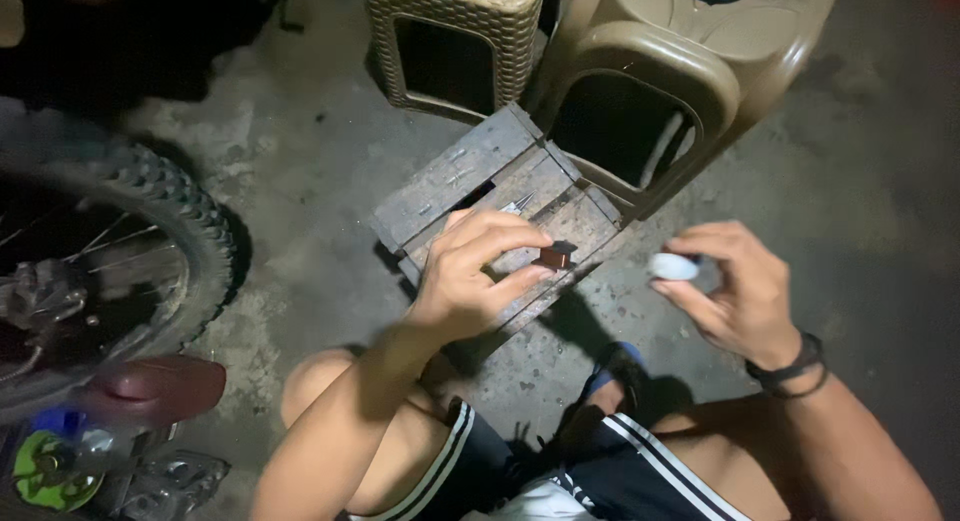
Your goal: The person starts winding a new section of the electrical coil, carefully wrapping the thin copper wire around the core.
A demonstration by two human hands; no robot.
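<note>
My left hand (pixel 470 271) pinches a small dark brown block (pixel 552 256) between thumb and fingertips, just above a low grey wooden stool (pixel 455 176). My right hand (pixel 730 281), with a black band on its wrist, holds a small white rounded object (pixel 672 267) to the right of the stool, over the concrete floor. The two hands are apart, about a hand's width from each other. Thin metal tools (pixel 520 203) lie on the stool behind my left fingers.
A knobby motorcycle wheel (pixel 150 211) with spokes fills the left side. Two tan plastic stools (pixel 450 41) (pixel 660 71) stand behind the wooden one. My bare knee (pixel 320 381) and dark striped shorts (pixel 600 461) are at the bottom, with a blue sandal (pixel 610 371) on the floor.
</note>
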